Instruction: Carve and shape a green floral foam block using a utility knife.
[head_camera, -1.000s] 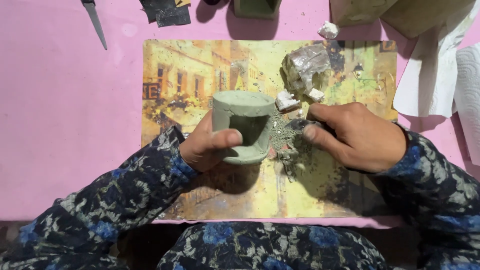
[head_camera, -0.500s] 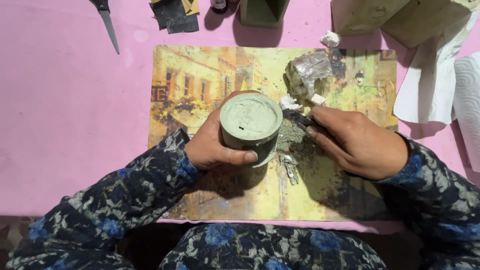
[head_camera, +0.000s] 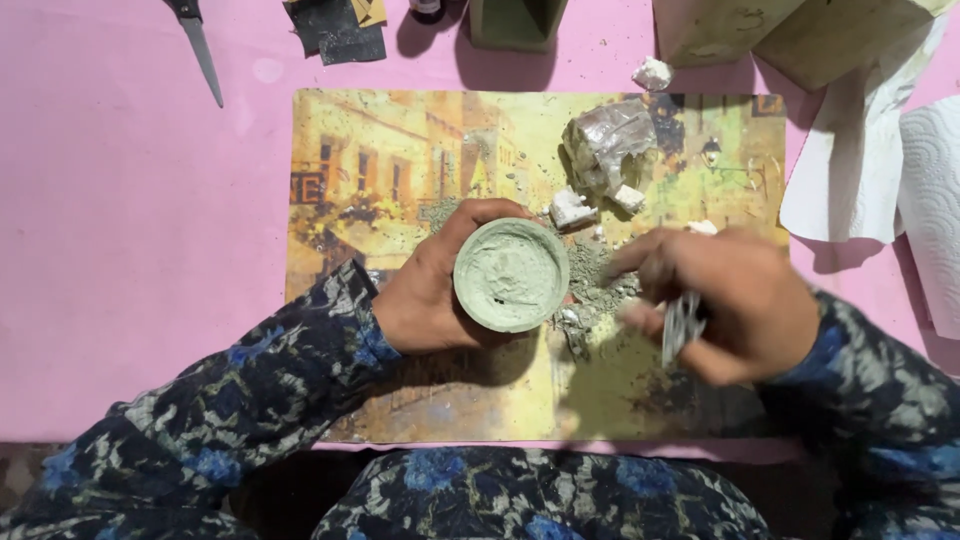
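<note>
In the head view, a pale green round pot is gripped by the left hand, its fingers curled closed around the wall. Just right of those fingers, green crumbs are scattered on the picture mat. A small grey, blurred piece is pinched in the closed fingers of the right hand.
</note>
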